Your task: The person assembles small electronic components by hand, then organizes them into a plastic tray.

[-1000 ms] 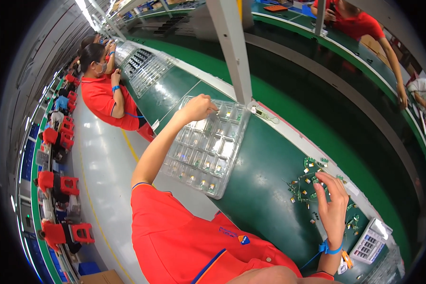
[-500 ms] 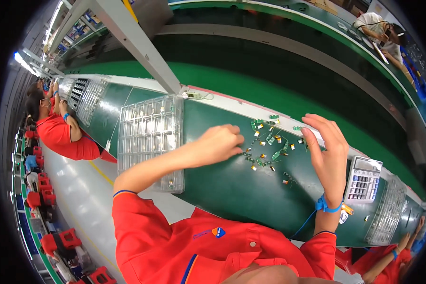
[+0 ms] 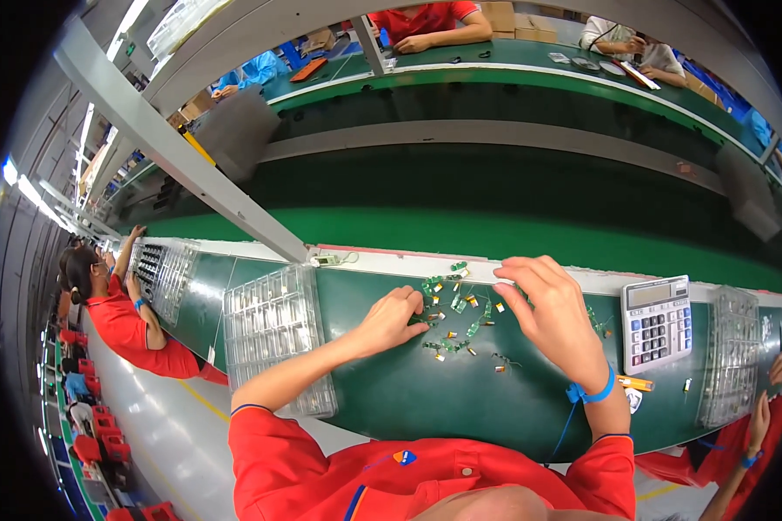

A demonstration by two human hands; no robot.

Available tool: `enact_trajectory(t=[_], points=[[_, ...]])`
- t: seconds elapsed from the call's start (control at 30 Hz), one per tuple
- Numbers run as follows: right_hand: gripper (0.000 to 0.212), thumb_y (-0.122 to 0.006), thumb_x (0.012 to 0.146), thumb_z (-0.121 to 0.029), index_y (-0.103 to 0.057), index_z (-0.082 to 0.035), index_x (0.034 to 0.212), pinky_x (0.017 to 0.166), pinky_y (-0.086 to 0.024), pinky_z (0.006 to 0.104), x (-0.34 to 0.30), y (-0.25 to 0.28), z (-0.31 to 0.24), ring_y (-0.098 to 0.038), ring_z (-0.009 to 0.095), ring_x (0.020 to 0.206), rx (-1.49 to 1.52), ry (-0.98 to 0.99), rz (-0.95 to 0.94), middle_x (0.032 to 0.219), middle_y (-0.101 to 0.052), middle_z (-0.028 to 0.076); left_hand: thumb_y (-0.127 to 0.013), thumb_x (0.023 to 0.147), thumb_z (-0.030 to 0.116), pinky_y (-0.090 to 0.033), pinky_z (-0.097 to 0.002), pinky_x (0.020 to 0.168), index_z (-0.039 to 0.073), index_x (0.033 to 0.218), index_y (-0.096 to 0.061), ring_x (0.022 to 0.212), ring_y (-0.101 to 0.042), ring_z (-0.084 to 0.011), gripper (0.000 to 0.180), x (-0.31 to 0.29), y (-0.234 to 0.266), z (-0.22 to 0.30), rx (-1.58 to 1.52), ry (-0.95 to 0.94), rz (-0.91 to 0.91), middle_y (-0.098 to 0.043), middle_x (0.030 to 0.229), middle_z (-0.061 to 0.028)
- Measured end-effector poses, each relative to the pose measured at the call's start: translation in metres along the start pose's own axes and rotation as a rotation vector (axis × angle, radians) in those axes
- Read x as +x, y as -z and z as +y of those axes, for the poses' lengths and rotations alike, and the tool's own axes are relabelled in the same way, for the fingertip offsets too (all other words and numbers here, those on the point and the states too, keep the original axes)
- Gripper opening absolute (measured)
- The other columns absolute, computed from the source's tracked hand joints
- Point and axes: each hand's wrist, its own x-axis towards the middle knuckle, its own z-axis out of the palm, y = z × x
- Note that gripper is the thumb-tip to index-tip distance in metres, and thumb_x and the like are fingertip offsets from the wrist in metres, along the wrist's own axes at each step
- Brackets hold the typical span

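Small green circuit boards [image 3: 473, 329] with thin wires and little silver-and-amber parts lie scattered on the dark green bench in front of me. At the left edge of this scatter is my left hand [image 3: 393, 318], its fingers curled in and the tips turned to the boards; whatever they may pinch is hidden. Above the right side of the scatter hovers my right hand [image 3: 549, 306], fingers stretched out and the thumb a little apart from them. No object shows between them. A blue band [image 3: 593, 392] with a cord circles my right wrist.
Left of the boards stands a clear compartment tray [image 3: 274, 326]. To the right lie a grey calculator [image 3: 658, 323], an orange-yellow item [image 3: 636, 383] and another clear tray [image 3: 732, 356]. A slanting metal post [image 3: 200, 174] rises from the white ledge [image 3: 408, 263]. Co-workers sit at both sides.
The head view has tilted up, showing more of the far benches. My right hand has moved left, closer over the boards, with thumb and fingers nearer each other. The left hand stays beside them.
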Motion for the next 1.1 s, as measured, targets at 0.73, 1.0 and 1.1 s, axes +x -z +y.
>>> enact_trajectory(t=[0.73,1.0,1.1], points=[[0.024,-0.063,0.092,-0.018,-0.065,0.002,0.107,0.075,-0.055,0.0322,0.003,0.013,0.033,-0.071,0.023,0.084,0.641,-0.301,-0.251,0.088,-0.071,0.015,-0.069,0.07,-0.004,-0.046,-0.0393,0.069,-0.001,0.084,-0.06,0.08,-0.056,-0.032,0.017,0.076,0.1,0.129,0.043,-0.468,0.155,-0.057,0.083,-0.0132],[0.022,-0.065,0.09,-0.015,-0.066,0.002,0.103,0.069,-0.054,0.0347,0.001,0.0,0.03,-0.069,0.027,0.076,0.465,-0.254,-0.01,0.086,-0.068,0.018,-0.054,0.096,0.007,-0.057,-0.0252,0.073,-0.003,0.121,-0.053,0.089,-0.064,-0.013,0.027,0.089,0.053,0.097,-1.014,0.011,0.162,-0.064,0.104,-0.009],[0.025,-0.067,0.087,-0.014,-0.065,0.0,0.107,0.071,-0.053,0.0381,0.004,-0.017,0.026,-0.065,0.03,0.084,0.355,-0.034,0.116,0.09,-0.067,0.016,-0.057,0.095,0.008,-0.057,-0.0247,0.073,-0.001,0.12,-0.056,0.091,-0.064,-0.0126,0.027,0.079,0.045,0.089,-1.23,0.122,0.116,-0.064,0.105,-0.0085]])
